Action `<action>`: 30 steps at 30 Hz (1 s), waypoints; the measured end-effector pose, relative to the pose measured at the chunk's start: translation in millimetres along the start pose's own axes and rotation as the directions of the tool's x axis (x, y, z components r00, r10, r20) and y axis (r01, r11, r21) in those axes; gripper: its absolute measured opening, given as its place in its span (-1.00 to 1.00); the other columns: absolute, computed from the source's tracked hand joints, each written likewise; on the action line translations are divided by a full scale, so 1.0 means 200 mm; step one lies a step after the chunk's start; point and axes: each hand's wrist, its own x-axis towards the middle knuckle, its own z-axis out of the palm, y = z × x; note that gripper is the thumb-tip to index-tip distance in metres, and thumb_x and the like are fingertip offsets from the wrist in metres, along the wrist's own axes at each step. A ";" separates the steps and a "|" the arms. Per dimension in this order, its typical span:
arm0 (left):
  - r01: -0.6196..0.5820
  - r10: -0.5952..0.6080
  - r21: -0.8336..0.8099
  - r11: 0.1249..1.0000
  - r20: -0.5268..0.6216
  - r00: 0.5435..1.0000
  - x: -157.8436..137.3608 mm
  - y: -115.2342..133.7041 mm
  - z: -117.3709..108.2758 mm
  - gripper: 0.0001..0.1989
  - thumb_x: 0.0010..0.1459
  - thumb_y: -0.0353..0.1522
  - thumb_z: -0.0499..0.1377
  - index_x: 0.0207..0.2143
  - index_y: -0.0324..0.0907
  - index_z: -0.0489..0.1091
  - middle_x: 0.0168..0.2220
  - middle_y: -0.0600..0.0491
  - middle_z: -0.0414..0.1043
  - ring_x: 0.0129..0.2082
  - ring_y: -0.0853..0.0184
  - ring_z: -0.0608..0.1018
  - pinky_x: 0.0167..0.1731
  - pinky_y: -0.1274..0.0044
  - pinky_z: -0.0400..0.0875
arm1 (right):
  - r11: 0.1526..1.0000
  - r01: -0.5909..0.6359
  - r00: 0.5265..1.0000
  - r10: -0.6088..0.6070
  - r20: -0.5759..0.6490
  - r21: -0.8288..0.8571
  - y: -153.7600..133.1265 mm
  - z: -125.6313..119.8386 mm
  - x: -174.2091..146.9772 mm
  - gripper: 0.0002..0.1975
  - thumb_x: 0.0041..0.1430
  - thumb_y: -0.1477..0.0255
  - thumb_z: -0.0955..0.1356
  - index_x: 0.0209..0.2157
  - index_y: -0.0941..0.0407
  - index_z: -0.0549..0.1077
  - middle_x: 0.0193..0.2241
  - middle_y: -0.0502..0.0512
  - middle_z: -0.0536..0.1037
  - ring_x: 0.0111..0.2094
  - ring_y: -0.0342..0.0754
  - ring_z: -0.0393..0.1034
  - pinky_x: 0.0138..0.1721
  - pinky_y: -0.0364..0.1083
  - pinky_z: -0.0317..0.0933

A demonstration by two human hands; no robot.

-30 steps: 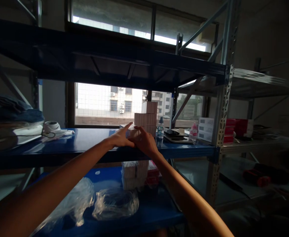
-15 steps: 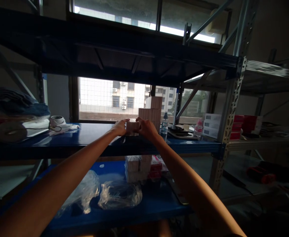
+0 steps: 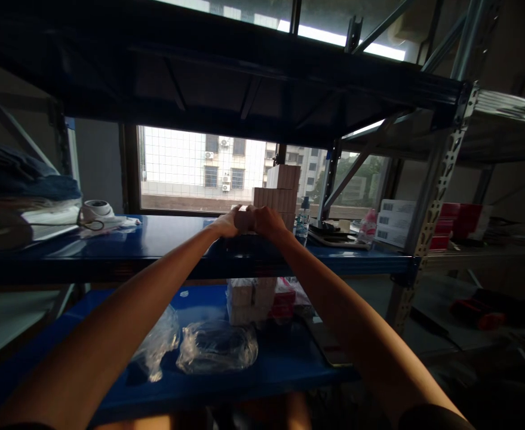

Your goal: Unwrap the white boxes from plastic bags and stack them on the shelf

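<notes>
Both my hands reach out over the middle blue shelf [image 3: 177, 230]. My left hand [image 3: 226, 224] grips the left end of a small brownish block-shaped bundle [image 3: 244, 221], and my right hand [image 3: 267, 222] closes on its right end. Most of the bundle is hidden by my fingers. Just behind and right of my right hand rises a stepped stack of pale, box-shaped blocks [image 3: 275, 198], its narrowest block at the top. I cannot make out what the blocks are made of.
A spray bottle [image 3: 305, 212] and a tray with dark items [image 3: 336, 233] stand right of the stack, near white boxes [image 3: 394, 222]. A white dome camera [image 3: 97, 210] sits at left. Below lie plastic wrap [image 3: 217, 346] and wrapped blocks [image 3: 251, 298]. A steel upright [image 3: 445, 161] bounds the right.
My view has shifted closer and slightly downward. Both hands have drawn nearer each other around the bundle, and they now cover more of it.
</notes>
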 end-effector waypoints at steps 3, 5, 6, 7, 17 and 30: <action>0.057 -0.057 0.127 0.990 0.000 0.998 -0.13 0.09 0.00 0.04 -0.04 -0.37 0.44 0.47 -0.21 0.12 0.15 -0.35 0.52 0.08 -0.18 0.60 0.07 0.08 0.47 | 0.996 0.006 0.998 -0.001 -0.066 0.087 -0.01 0.00 -0.04 -0.36 0.19 0.39 0.52 0.29 0.08 0.41 -0.09 0.33 0.69 -0.10 0.24 0.62 -0.13 0.02 0.40; -0.095 0.109 0.163 0.982 -0.080 0.991 -0.29 0.16 0.01 -0.11 0.13 -0.34 0.35 0.47 -0.14 0.12 0.29 -0.26 0.42 0.27 -0.11 0.47 0.24 0.11 0.37 | 0.976 0.026 0.983 0.014 -0.181 0.217 -0.04 -0.01 -0.12 -0.50 0.24 0.39 0.47 0.21 0.07 0.47 -0.25 0.18 0.70 -0.21 0.13 0.61 -0.17 -0.03 0.37; -0.250 0.272 0.166 0.954 -0.129 0.954 -0.39 0.19 0.02 -0.24 0.22 -0.38 0.26 0.44 -0.13 0.17 0.31 -0.20 0.40 0.31 -0.02 0.44 0.29 0.17 0.34 | 0.957 0.050 0.968 0.024 -0.251 0.285 -0.06 -0.01 -0.19 -0.59 0.28 0.39 0.43 0.15 0.07 0.51 -0.33 0.11 0.68 -0.28 0.07 0.59 -0.19 -0.06 0.36; -0.367 0.391 0.163 0.916 -0.157 0.907 -0.50 0.22 0.02 -0.37 0.28 -0.40 0.18 0.39 -0.13 0.26 0.30 -0.14 0.42 0.31 0.05 0.44 0.31 0.21 0.34 | 0.934 0.080 0.947 0.038 -0.320 0.348 -0.09 -0.01 -0.26 -0.68 0.32 0.39 0.39 0.08 0.08 0.55 -0.39 0.07 0.66 -0.33 0.02 0.56 -0.20 -0.08 0.34; -0.100 0.086 0.199 0.975 0.078 0.993 -1.23 -0.31 0.20 -0.72 0.32 -0.25 0.15 -0.03 -0.04 0.59 -0.08 -0.01 0.65 -0.17 0.20 0.67 -0.04 0.41 0.56 | 0.707 0.042 0.992 -0.114 0.056 0.706 -0.25 0.53 -1.02 -0.83 0.28 0.40 0.36 -0.18 0.07 0.62 -0.48 0.00 0.62 -0.46 -0.09 0.50 -0.33 -0.17 0.31; 0.456 -0.457 0.243 0.856 -0.055 0.888 -1.16 -1.07 0.33 -0.64 0.12 -0.37 0.25 0.00 -0.21 0.54 -0.44 0.04 0.57 -0.36 0.20 0.61 -0.32 0.48 0.42 | 0.695 -0.435 0.828 0.057 0.559 0.573 -0.17 1.15 -0.95 -0.95 0.06 0.55 0.50 -0.37 0.19 0.60 -0.63 -0.02 0.55 -0.54 -0.08 0.51 -0.44 -0.19 0.35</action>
